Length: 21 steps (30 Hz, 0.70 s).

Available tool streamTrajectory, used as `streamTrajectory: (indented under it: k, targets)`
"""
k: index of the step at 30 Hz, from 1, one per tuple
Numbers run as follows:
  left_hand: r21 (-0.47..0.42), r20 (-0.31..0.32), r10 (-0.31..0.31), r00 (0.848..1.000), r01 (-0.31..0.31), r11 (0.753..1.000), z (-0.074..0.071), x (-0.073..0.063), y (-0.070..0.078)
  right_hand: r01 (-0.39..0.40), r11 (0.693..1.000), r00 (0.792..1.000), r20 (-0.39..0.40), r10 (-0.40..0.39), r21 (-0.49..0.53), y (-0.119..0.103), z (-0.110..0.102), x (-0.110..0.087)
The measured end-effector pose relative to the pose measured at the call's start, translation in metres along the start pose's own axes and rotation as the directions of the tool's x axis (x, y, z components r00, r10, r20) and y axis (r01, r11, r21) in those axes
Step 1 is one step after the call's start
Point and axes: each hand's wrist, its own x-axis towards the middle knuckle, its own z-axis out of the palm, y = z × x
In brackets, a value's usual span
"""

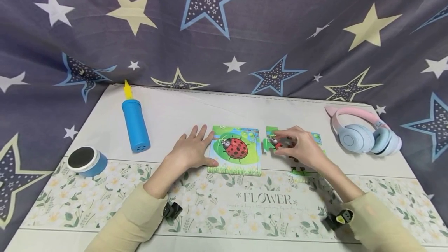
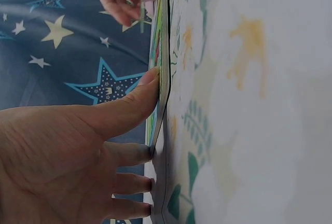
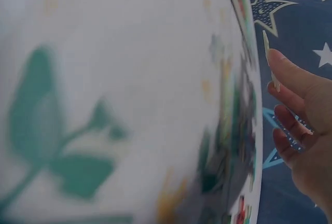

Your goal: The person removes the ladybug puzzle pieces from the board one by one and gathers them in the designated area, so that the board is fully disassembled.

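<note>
A square ladybug picture board [image 1: 236, 149] lies in the middle of the table. My left hand [image 1: 191, 151] rests flat at its left edge, fingers spread; in the left wrist view the thumb [image 2: 137, 97] presses on the board's edge. To the right of the board, my right hand [image 1: 301, 147] pinches a jigsaw puzzle piece [image 1: 269, 143] with green and ladybug printing. The right wrist view shows this thin piece [image 3: 273, 66] edge-on between thumb and fingers, raised off the table. More puzzle pieces [image 1: 301, 172] lie below my right hand, partly hidden by it.
Pink and blue headphones [image 1: 357, 137] lie at the right. On the left lie a blue hand pump [image 1: 135, 125] with a yellow nozzle and a blue-and-white round device [image 1: 87, 161] with a black top. A star-patterned curtain [image 1: 224, 49] stands behind the table.
</note>
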Motion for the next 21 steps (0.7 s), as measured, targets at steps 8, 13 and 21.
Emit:
streamTrajectory:
  k: [8,13,21]
  targets:
    - [-0.004,0.003,0.0,1.0,0.0,1.0,-0.0008,-0.0001,0.0012,-0.014,1.0,0.999,0.032,0.015,-0.012,0.0103,0.0005,-0.0104]
    - [-0.005,0.007,-0.003,1.0,0.003,1.0,-0.0007,-0.0007,0.0015,0.022,0.998,1.0,0.023,-0.02,-0.057,0.0115,0.0034,-0.0111]
    - [-0.001,0.002,-0.006,1.0,0.006,1.0,-0.0016,0.001,0.0011,0.051,0.995,0.999,0.001,-0.051,-0.091,0.011,0.0043,-0.0113]
